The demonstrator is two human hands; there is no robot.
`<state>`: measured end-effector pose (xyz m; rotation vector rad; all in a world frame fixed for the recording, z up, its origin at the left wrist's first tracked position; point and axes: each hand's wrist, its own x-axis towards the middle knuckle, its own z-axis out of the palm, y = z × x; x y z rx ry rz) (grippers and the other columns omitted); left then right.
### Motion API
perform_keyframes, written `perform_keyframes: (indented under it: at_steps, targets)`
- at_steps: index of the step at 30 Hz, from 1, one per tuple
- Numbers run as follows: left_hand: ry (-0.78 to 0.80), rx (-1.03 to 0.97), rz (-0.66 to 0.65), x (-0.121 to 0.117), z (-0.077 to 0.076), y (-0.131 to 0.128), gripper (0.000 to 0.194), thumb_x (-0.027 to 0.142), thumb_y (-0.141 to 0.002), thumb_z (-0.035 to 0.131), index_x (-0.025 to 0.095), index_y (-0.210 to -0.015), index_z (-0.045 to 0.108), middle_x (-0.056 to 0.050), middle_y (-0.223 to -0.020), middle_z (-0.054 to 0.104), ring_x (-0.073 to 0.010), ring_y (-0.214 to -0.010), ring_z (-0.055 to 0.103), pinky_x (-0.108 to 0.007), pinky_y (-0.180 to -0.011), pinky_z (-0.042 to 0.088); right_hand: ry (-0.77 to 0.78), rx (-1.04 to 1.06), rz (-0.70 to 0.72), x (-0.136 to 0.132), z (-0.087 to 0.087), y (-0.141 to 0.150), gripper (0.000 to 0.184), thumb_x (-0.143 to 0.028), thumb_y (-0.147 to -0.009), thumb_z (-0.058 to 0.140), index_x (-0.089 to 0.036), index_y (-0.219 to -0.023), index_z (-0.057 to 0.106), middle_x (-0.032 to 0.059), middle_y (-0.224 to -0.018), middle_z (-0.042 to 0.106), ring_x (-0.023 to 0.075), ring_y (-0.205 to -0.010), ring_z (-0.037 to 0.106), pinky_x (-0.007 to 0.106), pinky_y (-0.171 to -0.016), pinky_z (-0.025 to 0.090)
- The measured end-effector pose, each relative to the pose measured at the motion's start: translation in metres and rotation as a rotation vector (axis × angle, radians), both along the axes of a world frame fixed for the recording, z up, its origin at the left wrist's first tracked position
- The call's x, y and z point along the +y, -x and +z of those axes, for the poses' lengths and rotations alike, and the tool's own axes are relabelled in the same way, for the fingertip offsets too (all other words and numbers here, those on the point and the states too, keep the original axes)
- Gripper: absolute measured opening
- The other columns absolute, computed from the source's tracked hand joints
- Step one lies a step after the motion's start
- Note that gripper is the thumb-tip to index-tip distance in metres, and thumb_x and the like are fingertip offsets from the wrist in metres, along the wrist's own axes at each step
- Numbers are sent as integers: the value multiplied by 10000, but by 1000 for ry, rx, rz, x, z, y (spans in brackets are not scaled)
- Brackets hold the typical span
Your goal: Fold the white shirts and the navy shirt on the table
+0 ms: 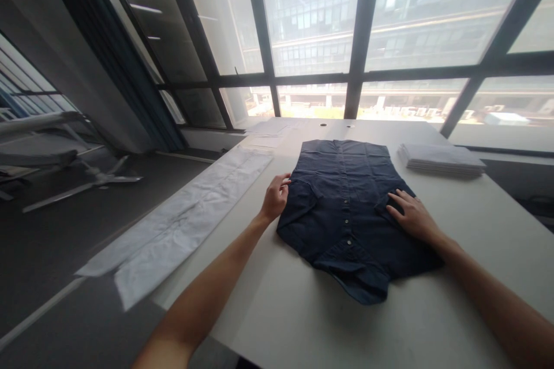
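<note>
A dark navy button-up shirt (341, 207) lies folded on the white table (303, 311), buttons up and collar toward me. My left hand (274, 197) curls at the shirt's left edge, its fingertips pinching the fabric there. My right hand (411, 214) rests flat on the shirt's right side, fingers stretched out and pressing down on the folded-in part.
A stack of folded white cloth (439, 159) sits at the table's far right. A long strip of white wrinkled material (186, 219) hangs along the table's left edge. Paper sheets (268, 130) lie at the far end. Large windows stand behind; dark floor at left.
</note>
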<state>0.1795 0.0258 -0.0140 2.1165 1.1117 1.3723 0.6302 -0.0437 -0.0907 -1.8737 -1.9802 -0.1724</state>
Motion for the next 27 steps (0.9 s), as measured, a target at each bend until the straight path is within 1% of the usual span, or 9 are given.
perform_keyframes:
  at_steps: [3,5,7,9,12,16,18,22,27]
  targets:
    - [-47,300,-23,-2,-12,-4,390,182,-980,427,173,-1330,599,-133,-1362,616,-253,-1313,556,-442,-1130,432,9,-4,13,0,2,1,559,-495,-976,427,-145,-1374,604,196,-1503,504,371,-1411,440,588,-1147,349]
    - [-5,526,-83,-6,-19,-7,439,265,-1006,447,167,-1423,541,-137,-1511,505,-282,-1456,390,-494,-1205,309,15,2,18,0,3,2,559,-489,-976,430,-139,-1375,603,203,-1504,501,376,-1413,436,594,-1149,344]
    - [68,717,-119,-10,-23,-9,523,392,-1023,461,170,-1496,471,-137,-1601,377,-329,-1517,249,-566,-1218,223,13,13,18,0,3,2,550,-482,-972,440,-144,-1375,603,196,-1506,502,377,-1415,433,597,-1153,339]
    - [117,826,-123,-15,-21,-11,587,489,-1025,448,185,-1527,433,-133,-1629,315,-365,-1527,193,-624,-1207,166,4,25,17,0,3,2,541,-475,-970,448,-154,-1376,602,188,-1506,504,375,-1417,431,600,-1157,334]
    - [81,833,-87,-15,-11,-15,570,513,-1038,402,227,-1530,433,-102,-1637,306,-366,-1528,188,-653,-1200,106,-4,44,15,-1,2,4,557,-470,-969,448,-149,-1406,572,188,-1512,497,374,-1422,424,607,-1158,330]
    - [42,759,6,-2,5,-33,493,396,-1053,357,208,-1486,499,-87,-1602,389,-316,-1506,279,-538,-1217,196,-1,49,8,0,3,6,602,-464,-969,440,-109,-1448,518,202,-1520,483,366,-1433,411,591,-1171,319]
    - [52,772,47,7,7,-45,481,348,-1036,380,185,-1463,527,-103,-1580,425,-317,-1491,314,-520,-1219,198,13,37,0,-1,5,7,605,-461,-971,431,-94,-1443,520,204,-1525,475,362,-1442,398,583,-1179,307]
    - [95,802,178,17,-8,-63,538,365,-1003,423,154,-1494,482,-140,-1585,403,-338,-1507,266,-585,-1225,80,56,17,-16,-2,7,10,597,-458,-980,417,-78,-1423,542,206,-1540,453,360,-1454,378,570,-1186,297]
    - [186,860,197,19,-29,-66,710,584,-989,374,163,-1561,382,-125,-1644,274,-367,-1532,172,-608,-1210,114,50,7,-23,-5,13,14,547,-427,-977,446,-117,-1414,557,180,-1547,455,341,-1462,369,559,-1192,288]
